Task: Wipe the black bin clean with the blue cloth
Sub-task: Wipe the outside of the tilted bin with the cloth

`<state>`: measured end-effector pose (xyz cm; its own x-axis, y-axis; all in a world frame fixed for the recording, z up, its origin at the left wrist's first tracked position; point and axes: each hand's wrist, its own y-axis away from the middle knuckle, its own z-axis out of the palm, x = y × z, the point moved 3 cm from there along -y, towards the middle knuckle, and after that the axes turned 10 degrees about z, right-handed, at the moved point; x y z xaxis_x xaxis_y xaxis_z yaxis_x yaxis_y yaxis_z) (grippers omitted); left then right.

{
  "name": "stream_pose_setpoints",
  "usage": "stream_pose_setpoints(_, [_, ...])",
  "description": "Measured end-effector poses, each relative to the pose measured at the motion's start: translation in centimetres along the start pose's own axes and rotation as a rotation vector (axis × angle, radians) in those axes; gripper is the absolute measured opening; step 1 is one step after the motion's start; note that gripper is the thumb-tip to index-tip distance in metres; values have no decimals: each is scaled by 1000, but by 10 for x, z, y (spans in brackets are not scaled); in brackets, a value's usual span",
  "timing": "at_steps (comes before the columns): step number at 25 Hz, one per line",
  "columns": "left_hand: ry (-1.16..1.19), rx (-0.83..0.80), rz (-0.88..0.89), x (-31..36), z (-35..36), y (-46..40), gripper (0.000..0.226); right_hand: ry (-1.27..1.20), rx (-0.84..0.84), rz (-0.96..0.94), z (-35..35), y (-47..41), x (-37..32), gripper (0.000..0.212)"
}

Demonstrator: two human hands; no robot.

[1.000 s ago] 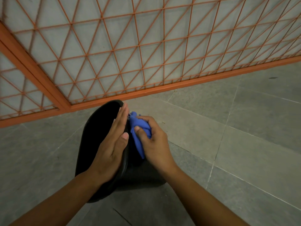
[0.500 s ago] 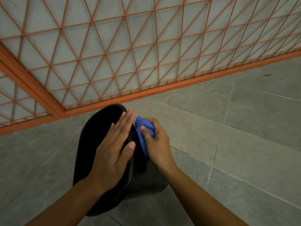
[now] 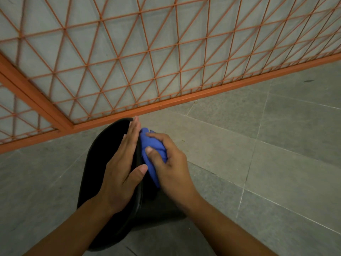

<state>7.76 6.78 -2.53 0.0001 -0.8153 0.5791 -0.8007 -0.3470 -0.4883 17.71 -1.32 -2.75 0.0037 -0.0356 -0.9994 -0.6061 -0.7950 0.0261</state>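
Head view shows the black bin standing on the grey tiled floor, close to an orange wire fence. We look down at it from above, between two bare arms.

Left hand lies flat on the bin's rim. Its fingers are straight and close together, and the thumb sticks out to the side. It presses on the rim and pinches nothing. This hand seems to be there to keep the bin from sliding.

Right hand has its fingers and thumb curled round the blue cloth. The cloth is bunched into a soft lump, and a thin tail of it hangs down below the thumb. The lump sits against the outside of the bin, just under the rim and right beside the left hand's fingers.

My guess is that the cloth is light and squashy. It will bend to fit the round side of the bin, so holding it in a ball works well. The loose tail could flap or drag, so tucking it in would help.

The bin looks like smooth, stiff plastic, and probably light, so a hard rub could push or tip it. The rim is the best place to hold it steady. I cannot tell how much dirt is left on it.
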Motion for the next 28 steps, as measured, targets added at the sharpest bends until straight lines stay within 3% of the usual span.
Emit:
stream_pose_setpoints(4, [12, 31, 7, 3, 2, 1, 88, 18, 122, 150, -8, -11, 17, 19])
stream_pose_setpoints(9, [34, 48, 7, -4, -3, 1, 85, -17, 4, 2, 4, 0, -4, 21])
stream_pose_setpoints(14, [75, 24, 15, 0, 0, 3, 89, 6, 65, 92, -7, -10, 6, 16])
stream_pose_setpoints(19, [120, -24, 29, 1, -2, 3, 84, 23, -10, 9, -2, -16, -7, 19])
stream_pose_setpoints(23, [100, -45, 49, 1, -1, 1, 83, 77, 89, 158, -13, -26, 14, 15])
stream_pose_setpoints(28, [152, -31, 20, -5, -6, 0, 84, 1, -7, -11, 3, -9, -12, 20])
